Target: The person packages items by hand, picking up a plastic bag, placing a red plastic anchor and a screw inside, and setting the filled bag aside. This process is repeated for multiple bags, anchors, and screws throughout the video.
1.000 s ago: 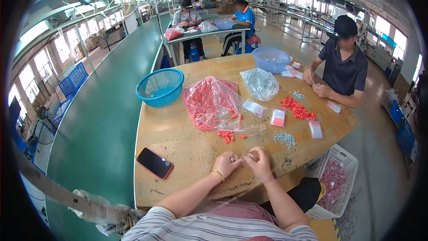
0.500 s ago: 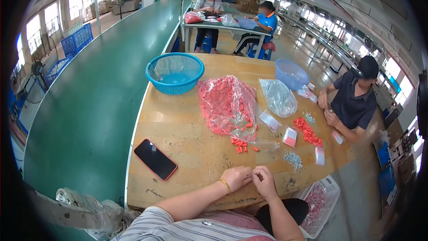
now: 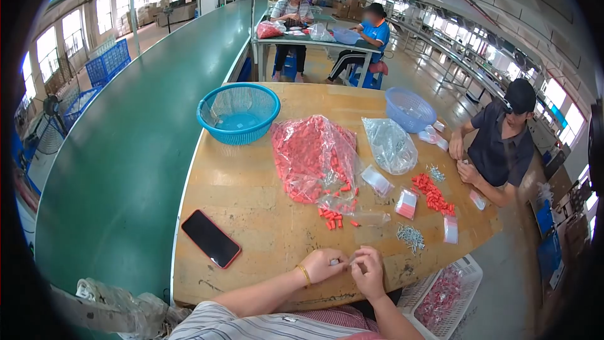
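Observation:
My left hand (image 3: 324, 266) is closed low over the front of the wooden table, a yellow bangle on its wrist. A small pale thing shows at its fingers, too small to name. Close against it on the right, my right hand (image 3: 367, 272) has its thumb and fingers pinched together; what they hold is hard to make out. Beyond my hands lie loose red plastic sleeves (image 3: 331, 218), spilling from a clear bag of red sleeves (image 3: 313, 157). A pile of screws (image 3: 411, 237) lies to the right.
A phone (image 3: 211, 238) lies at left. Further back are a blue basket (image 3: 239, 113), a lilac basket (image 3: 410, 109) and a clear bag of metal parts (image 3: 390, 145). A co-worker (image 3: 503, 141) sits at right, near more red sleeves (image 3: 433, 194). A white crate (image 3: 448, 296) stands below.
My hands have shifted a little towards me, and a small pale thing now shows at my left fingers. The whole view has tilted slightly. The co-worker's hands have moved a little.

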A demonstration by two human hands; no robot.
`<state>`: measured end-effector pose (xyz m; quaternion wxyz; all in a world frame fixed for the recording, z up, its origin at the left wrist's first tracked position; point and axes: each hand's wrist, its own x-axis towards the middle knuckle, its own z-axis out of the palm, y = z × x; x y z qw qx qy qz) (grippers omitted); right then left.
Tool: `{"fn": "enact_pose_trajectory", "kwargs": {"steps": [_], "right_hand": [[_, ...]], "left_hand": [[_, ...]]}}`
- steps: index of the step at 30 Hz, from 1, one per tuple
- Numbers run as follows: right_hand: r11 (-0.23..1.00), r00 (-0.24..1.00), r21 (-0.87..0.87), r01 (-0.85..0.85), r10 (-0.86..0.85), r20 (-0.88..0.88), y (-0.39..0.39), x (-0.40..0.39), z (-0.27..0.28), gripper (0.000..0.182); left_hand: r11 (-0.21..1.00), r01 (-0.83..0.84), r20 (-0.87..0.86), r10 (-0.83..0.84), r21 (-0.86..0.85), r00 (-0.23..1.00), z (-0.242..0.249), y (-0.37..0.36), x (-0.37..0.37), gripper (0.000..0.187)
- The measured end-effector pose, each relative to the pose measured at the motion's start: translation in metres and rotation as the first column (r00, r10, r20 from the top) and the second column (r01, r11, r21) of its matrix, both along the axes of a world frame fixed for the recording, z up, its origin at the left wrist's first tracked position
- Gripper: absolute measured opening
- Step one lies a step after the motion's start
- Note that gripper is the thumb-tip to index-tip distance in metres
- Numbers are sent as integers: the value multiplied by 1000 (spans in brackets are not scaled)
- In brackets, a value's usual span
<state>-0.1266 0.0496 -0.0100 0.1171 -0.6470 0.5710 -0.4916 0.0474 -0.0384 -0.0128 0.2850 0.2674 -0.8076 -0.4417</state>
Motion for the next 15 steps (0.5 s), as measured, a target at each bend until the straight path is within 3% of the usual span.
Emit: {"fn": "enact_pose_trajectory", "kwargs": {"steps": [7, 10, 14, 15], "right_hand": [[1000, 1000, 8, 5, -5, 1, -2, 1, 1, 12], [1000, 1000, 20, -7, 7, 28, 1, 1, -3, 11], [999, 1000, 35, -15, 16, -17, -5, 0, -10, 10], [999, 999, 42, -17, 19, -40, -5, -2, -10, 10]], "left_hand": [[999, -37, 91, 37, -3, 995, -8, 6, -3, 17], [989, -140, -60, 143, 46, 988, -13, 8, -7, 15], [987, -146, -27, 144, -69, 989, -4, 12, -5, 14], [990, -140, -7, 140, -28, 990, -2, 13, -6, 14]]}}
